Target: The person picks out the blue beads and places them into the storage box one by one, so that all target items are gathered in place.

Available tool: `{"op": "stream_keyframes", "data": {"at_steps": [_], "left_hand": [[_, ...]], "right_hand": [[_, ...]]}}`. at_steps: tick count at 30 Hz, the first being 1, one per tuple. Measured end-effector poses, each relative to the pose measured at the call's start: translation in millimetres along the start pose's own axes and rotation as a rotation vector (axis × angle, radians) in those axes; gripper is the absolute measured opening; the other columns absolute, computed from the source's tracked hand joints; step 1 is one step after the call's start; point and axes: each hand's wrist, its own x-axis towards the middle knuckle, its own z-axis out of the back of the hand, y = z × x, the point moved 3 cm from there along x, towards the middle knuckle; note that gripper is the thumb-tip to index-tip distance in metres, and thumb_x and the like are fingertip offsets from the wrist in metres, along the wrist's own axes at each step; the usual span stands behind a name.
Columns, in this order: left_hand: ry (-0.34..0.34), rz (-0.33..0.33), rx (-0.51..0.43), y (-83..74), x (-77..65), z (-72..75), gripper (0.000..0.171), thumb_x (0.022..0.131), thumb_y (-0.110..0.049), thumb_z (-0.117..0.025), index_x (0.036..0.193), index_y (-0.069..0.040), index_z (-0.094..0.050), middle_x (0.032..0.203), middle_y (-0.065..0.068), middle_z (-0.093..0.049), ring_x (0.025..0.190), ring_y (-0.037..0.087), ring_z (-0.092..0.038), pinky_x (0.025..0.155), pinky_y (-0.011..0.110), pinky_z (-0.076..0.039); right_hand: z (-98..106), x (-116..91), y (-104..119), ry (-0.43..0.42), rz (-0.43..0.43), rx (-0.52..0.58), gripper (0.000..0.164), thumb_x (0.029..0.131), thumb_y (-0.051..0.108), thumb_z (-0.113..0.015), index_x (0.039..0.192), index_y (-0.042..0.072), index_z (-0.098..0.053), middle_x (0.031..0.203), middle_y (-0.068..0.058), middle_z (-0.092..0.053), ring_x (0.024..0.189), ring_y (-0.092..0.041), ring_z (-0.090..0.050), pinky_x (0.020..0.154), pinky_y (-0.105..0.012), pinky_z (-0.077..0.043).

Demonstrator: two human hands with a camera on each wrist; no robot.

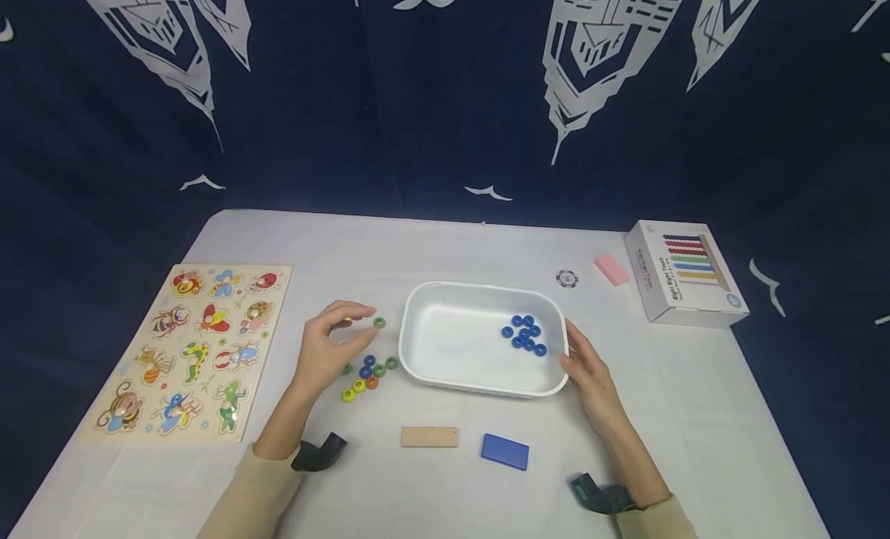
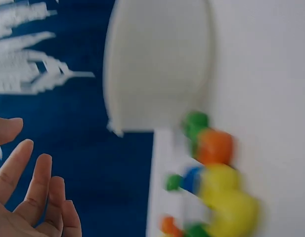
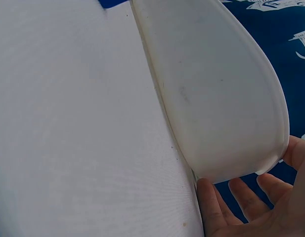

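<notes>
My left hand (image 1: 332, 346) hovers over the left end of a white tray's loose beads, thumb and forefinger apart around a green bead (image 1: 378, 323). In the left wrist view its fingers (image 2: 31, 195) are spread and slightly bent. Below it lie blue (image 1: 366, 372), yellow (image 1: 348, 396), orange (image 1: 371, 382) and more green beads, some partly hidden by the hand. My right hand (image 1: 589, 373) holds the right end of the white tray (image 1: 445, 381), thumb at the rim and fingers against the outer wall. Several blue beads (image 1: 524, 333) lie inside, toward its right end.
An insect puzzle board (image 1: 188, 354) lies at the left. In front of the tray are a wooden block (image 1: 429, 437) and a blue block (image 1: 505, 452). Toward the back right are a poker chip (image 1: 566, 279), a pink block (image 1: 612, 270) and a white box (image 1: 684, 280).
</notes>
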Motion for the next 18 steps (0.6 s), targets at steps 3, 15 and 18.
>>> {"op": "stream_keyframes", "data": {"at_steps": [3,15,18], "left_hand": [[-0.021,0.065,-0.021,8.0,-9.3,6.6,0.024,0.073,0.001,-0.067,0.096,0.005,-0.062,0.101,0.017,-0.06,0.098,0.024,-0.052,0.085,0.048,-0.039],[0.021,0.232,0.045,65.6,-20.9,2.5,0.022,0.074,-0.008,-0.07,0.095,-0.005,-0.065,0.101,0.008,-0.061,0.097,0.021,-0.053,0.089,0.04,-0.04],[0.046,0.239,0.114,85.8,-23.0,-2.1,0.022,0.071,-0.012,-0.072,0.093,-0.013,-0.066,0.099,0.001,-0.061,0.099,0.014,-0.05,0.09,0.036,-0.039]], "right_hand": [[1,1,0,0.003,0.007,-0.001,0.051,0.092,0.021,-0.044,0.139,0.027,-0.025,0.146,-0.001,-0.025,0.129,-0.03,-0.031,0.092,-0.013,-0.034],[0,1,0,0.001,-0.007,0.005,0.051,0.092,0.021,-0.044,0.139,0.029,-0.026,0.145,0.003,-0.025,0.129,-0.026,-0.032,0.091,-0.011,-0.034],[0,0,-1,-0.003,-0.004,0.011,0.05,0.092,0.02,-0.044,0.139,0.029,-0.026,0.145,0.002,-0.025,0.129,-0.027,-0.032,0.09,-0.01,-0.034]]}}
